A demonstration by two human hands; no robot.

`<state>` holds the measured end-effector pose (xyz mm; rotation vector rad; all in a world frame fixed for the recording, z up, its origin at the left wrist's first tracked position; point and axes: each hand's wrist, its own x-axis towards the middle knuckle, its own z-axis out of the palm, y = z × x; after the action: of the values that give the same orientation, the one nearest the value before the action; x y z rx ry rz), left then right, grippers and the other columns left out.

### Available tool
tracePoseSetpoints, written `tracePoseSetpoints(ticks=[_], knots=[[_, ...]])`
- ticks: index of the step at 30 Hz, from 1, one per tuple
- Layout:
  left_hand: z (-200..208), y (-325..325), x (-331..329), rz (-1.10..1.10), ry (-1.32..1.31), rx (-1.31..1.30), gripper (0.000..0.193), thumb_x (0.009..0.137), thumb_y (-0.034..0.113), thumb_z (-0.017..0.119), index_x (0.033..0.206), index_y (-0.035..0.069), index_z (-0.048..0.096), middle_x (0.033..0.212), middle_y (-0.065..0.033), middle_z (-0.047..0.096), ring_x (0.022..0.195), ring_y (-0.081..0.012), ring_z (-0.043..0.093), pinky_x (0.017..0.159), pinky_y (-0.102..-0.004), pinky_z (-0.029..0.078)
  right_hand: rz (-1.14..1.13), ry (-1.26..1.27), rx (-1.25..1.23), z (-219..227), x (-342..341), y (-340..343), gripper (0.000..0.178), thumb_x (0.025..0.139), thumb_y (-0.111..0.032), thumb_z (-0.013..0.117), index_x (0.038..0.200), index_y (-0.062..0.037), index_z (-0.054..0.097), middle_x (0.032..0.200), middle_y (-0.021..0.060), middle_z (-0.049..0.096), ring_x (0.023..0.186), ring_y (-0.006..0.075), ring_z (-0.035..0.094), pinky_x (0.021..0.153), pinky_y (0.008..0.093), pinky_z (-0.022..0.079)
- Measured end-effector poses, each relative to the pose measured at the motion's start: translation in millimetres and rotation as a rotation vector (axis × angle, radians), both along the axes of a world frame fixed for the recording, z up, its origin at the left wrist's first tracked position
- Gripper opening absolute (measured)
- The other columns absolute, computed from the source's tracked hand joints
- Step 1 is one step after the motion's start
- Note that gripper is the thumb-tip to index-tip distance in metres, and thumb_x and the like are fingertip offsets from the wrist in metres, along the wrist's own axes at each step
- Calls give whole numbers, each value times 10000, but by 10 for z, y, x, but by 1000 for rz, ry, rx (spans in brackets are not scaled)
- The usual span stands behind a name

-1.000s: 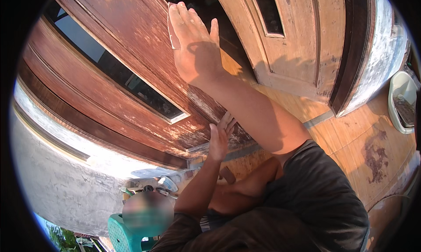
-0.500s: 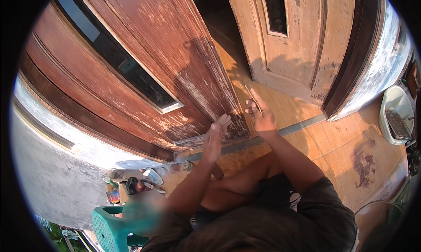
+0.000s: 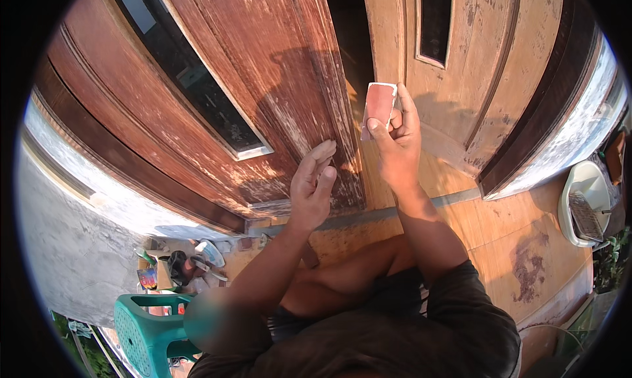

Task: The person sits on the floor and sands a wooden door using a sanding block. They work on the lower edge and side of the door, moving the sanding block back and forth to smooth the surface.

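Note:
Between the thumb and fingers of my right hand [image 3: 400, 138] is a folded piece of reddish sandpaper [image 3: 380, 103] with whitish, worn edges. It is held up in front of the gap between two door leaves. My left hand [image 3: 312, 187] hangs open before the lower part of the reddish-brown wooden door [image 3: 250, 62], fingers stretched and thumb apart; contact with the wood cannot be made out. That door's varnish is scuffed pale near its lower edge. The other door leaf [image 3: 487, 55], on the right, is bare, lighter wood with dark patches.
A green plastic stool [image 3: 131, 335] stands at my lower left, near assorted small items [image 3: 181, 266] by the grey wall [image 3: 85, 246]. On the right a whitish basin [image 3: 566, 207] holds a rack-like object. The tiled floor [image 3: 490, 246] has a dark stain.
My right hand has risen and turned, bringing the sandpaper's reddish face into view. My left hand has moved slightly up and left, its thumb now apart. The view has shifted a little.

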<state>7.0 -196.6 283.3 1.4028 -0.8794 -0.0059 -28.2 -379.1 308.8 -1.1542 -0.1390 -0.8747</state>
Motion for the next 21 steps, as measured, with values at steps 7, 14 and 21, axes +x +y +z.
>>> tracePoseSetpoints(ticks=[7, 14, 21], knots=[[5, -198, 28, 136, -127, -32, 545, 998, 114, 668, 1478, -34, 458, 1453, -194, 489, 1319, -285, 542, 1115, -402, 444, -144, -8, -166, 107, 161, 6, 383, 995, -61, 571, 1369, 14, 534, 1270, 144, 652, 1149, 216, 630, 1004, 368, 496], [44, -364, 90, 277, -314, -39, 608, 947, 107, 709, 1484, -32, 458, 1395, -221, 490, 1250, -307, 544, 1064, -405, 470, -407, 11, -352, 106, 264, 110, 293, 995, -103, 565, 1262, 11, 599, 1204, 188, 679, 1114, 267, 658, 965, 378, 509], [-30, -371, 76, 315, -385, -15, 567, 939, 116, 678, 1447, -66, 504, 1348, -248, 517, 1236, -355, 533, 1073, -438, 436, -425, -24, -401, -90, 192, 225, 229, 986, -69, 568, 1182, 31, 635, 1094, 188, 700, 993, 302, 685, 889, 392, 529]])
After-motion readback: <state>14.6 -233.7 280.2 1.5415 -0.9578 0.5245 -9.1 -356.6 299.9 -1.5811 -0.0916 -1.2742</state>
